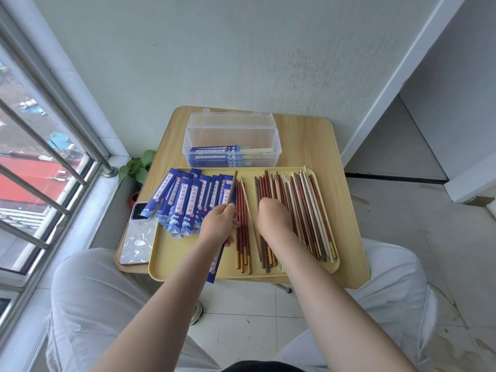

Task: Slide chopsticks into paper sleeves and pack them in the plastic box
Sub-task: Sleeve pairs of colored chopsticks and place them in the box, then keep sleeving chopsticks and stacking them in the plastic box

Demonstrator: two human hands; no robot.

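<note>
You sit in a narrow corner between a barred window and a pale wall, knees either side of a small wooden surface (308,146). A yellow tray (171,267) covers most of it, and the layout reads as a short production line: paper sleeves (185,202) fanned out on the tray's left, loose chopsticks (300,208) spread across the right, and the clear plastic box (230,140) open just behind the tray, within easy reach for packing. A few sleeved pairs (214,155) already lie in the bottom of that box, wooden ends poking out to the right, so the job looks begun but far from done.

Your left hand (217,226) has its fingers clamped on one brown chopstick (233,190), which angles up and away over the edge of the sleeve pile; holding it by the lower part keeps the far tip free to aim at a sleeve mouth. One blue sleeve (216,264) appears to run under that hand toward the tray's near rim, though whether you grip it too is hidden.

Your right hand (273,218) rests down among the chopsticks, fingers curled under and out of sight, so I cannot tell whether they are together on a stick or apart. My guess is you are picking out a mate for the stick already held. A phone (137,237) lies beside the tray at the left.
</note>
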